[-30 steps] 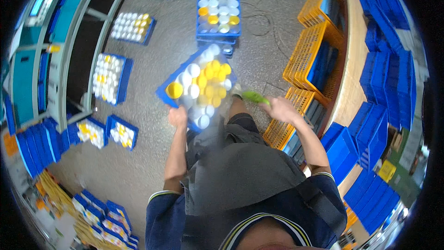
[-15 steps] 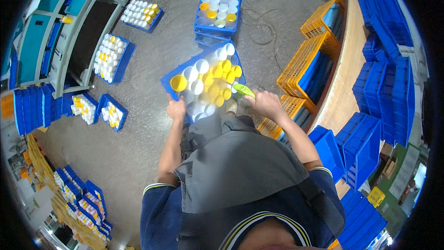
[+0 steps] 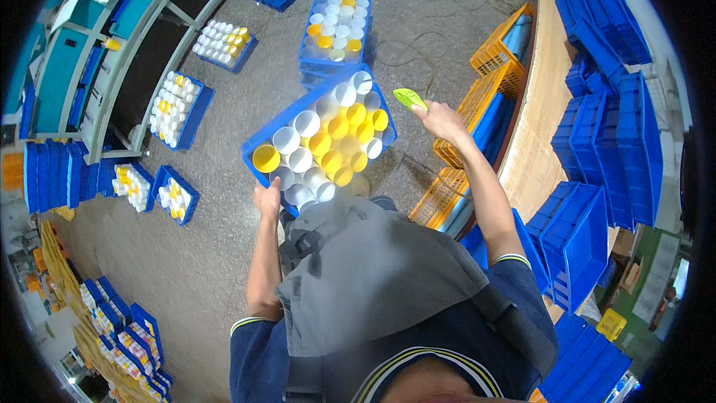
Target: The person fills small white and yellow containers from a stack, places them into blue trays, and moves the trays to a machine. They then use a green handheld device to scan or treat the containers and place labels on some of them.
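In front of my body, a tilted blue plastic crate (image 3: 257, 134) holds rows of white cups (image 3: 306, 124) and yellow cups (image 3: 338, 128), their open ends facing up. My left hand (image 3: 268, 198) grips the crate's near left corner, beside a yellow cup. Off the crate's right side, my right hand (image 3: 441, 121) is closed round a lime-green hand tool (image 3: 409, 98). Its exact kind I cannot make out, and my fingers hide part of it. The tool stands apart from the cups.
Another blue crate of cups (image 3: 304, 54) stands just beyond. More filled crates (image 3: 195, 121) line the floor at left, by a machine frame (image 3: 119, 97). At right are orange crates (image 3: 485, 97), a wooden board (image 3: 533, 104) and stacked blue crates (image 3: 570, 231). A hose (image 3: 429, 60) lies on the floor.
My right hand has moved up and to the right, taking the green tool away from above the cups. The crate and my left hand have shifted slightly left in view.
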Demonstrator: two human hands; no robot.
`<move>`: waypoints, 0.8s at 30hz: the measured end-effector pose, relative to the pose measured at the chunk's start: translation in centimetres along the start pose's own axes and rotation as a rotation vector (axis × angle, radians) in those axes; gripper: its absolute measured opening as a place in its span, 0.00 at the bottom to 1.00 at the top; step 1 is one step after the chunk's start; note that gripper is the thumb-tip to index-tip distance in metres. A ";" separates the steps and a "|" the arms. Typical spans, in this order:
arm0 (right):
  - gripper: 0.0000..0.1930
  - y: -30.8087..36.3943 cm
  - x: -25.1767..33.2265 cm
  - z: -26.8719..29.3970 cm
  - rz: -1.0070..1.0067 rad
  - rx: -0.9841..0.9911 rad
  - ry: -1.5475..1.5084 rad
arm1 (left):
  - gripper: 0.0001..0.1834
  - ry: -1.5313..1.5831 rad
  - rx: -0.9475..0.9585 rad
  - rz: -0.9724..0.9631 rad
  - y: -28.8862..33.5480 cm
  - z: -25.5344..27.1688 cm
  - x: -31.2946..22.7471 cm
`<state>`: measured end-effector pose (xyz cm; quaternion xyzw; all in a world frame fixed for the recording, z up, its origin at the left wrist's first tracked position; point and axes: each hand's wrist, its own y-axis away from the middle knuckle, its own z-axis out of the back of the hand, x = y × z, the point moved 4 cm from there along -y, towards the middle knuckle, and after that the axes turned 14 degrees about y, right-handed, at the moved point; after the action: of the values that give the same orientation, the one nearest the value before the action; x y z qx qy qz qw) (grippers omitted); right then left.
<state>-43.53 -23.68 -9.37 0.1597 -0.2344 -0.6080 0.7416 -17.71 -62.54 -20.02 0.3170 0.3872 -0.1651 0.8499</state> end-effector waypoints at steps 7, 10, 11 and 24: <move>0.29 2.6 2.8 0.7 0.093 0.090 0.062 | 0.26 -0.164 0.010 -0.016 1.5 -0.3 -1.5; 0.29 3.7 4.8 0.1 0.186 0.067 0.096 | 0.29 -0.279 -0.013 -0.020 1.1 -0.8 -1.1; 0.29 4.0 5.4 -0.2 0.204 0.067 0.097 | 0.37 -0.296 0.026 -0.029 0.9 -1.1 -1.0; 0.29 7.9 10.6 -1.3 0.302 0.068 0.148 | 0.44 -0.359 -0.022 0.031 1.9 -1.0 -2.6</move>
<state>-34.67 -32.45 -4.68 0.1921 -0.2210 -0.4678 0.8339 -18.94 -60.32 -17.81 0.2789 0.2261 -0.2018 0.9112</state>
